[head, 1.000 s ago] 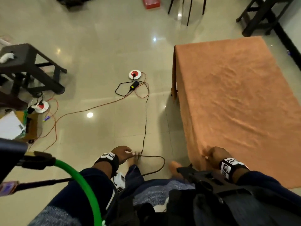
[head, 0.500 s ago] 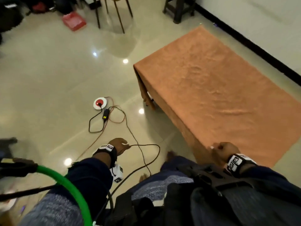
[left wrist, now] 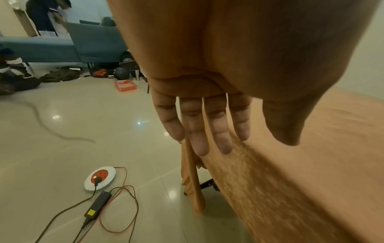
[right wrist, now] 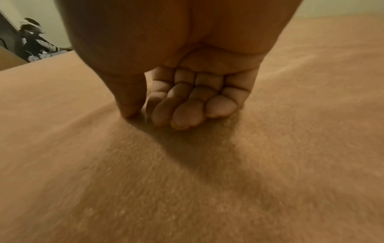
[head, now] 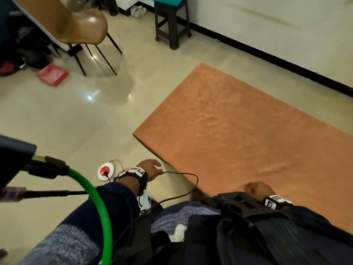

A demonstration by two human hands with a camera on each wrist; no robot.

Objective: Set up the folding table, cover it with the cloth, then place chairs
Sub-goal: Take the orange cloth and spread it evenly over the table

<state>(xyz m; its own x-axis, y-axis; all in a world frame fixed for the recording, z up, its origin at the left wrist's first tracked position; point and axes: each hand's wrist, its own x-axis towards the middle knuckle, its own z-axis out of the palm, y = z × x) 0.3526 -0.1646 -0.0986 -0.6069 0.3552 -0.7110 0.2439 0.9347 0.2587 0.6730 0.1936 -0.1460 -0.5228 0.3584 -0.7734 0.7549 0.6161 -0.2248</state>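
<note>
An orange cloth (head: 238,131) covers the low folding table and hangs down its near side (left wrist: 259,189). One black table foot (left wrist: 207,183) shows under the corner drape. My left hand (head: 150,168) hovers by the table's near-left corner with its fingers (left wrist: 207,131) straight and spread, holding nothing. My right hand (head: 256,189) is over the cloth's near edge. Its fingers (right wrist: 187,105) are curled, thumb tip touching the cloth (right wrist: 207,180), with no fold held. A brown chair (head: 76,23) stands at the far left.
A dark stool (head: 172,22) stands by the far wall. A round white and red power socket (head: 106,170) with cables (head: 187,176) and an adapter (left wrist: 97,205) lies on the floor left of the table. A red tray (head: 52,74) sits near the chair.
My view has swung up and right, bringing the chair into sight. The left hand has moved up to the table corner. The right hand has gone from the hanging edge onto the top.
</note>
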